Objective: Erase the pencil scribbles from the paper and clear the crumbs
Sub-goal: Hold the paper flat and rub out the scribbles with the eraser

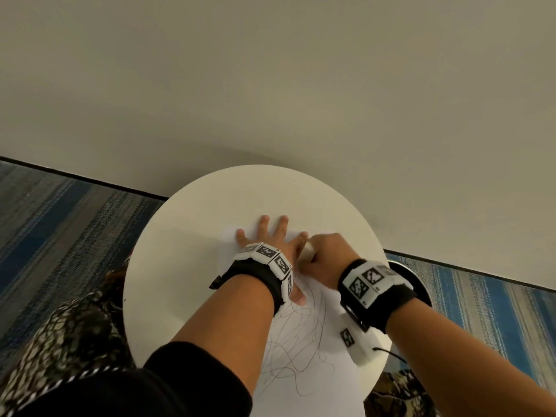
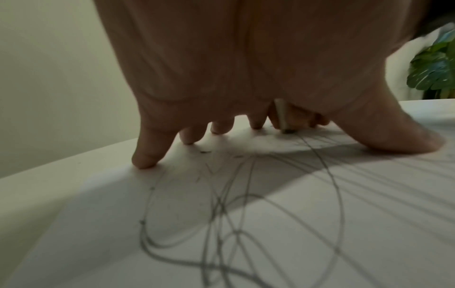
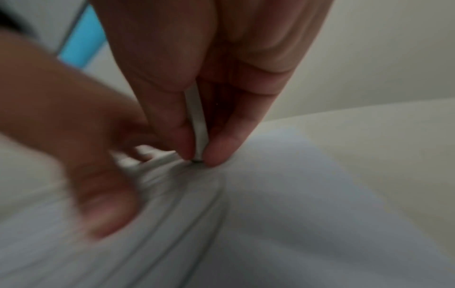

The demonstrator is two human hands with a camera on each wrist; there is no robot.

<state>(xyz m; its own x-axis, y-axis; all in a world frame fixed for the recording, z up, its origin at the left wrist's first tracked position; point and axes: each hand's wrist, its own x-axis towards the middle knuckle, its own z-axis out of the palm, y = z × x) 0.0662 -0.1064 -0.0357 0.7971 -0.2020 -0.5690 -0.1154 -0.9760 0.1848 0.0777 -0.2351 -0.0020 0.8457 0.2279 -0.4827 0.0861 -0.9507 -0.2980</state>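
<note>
A white sheet of paper covered in looping pencil scribbles lies on a round white table. My left hand lies spread flat on the paper's far part, its fingertips and thumb pressing down. Just right of it, my right hand pinches a white eraser between thumb and fingers. The eraser's darkened tip touches the paper beside the left hand. The scribbles run under the left palm, and small dark crumbs lie near the fingertips.
The table stands against a plain beige wall. Blue striped carpet lies on both sides. A round dark object sits below the table's right edge. A green leafy plant shows at the right in the left wrist view.
</note>
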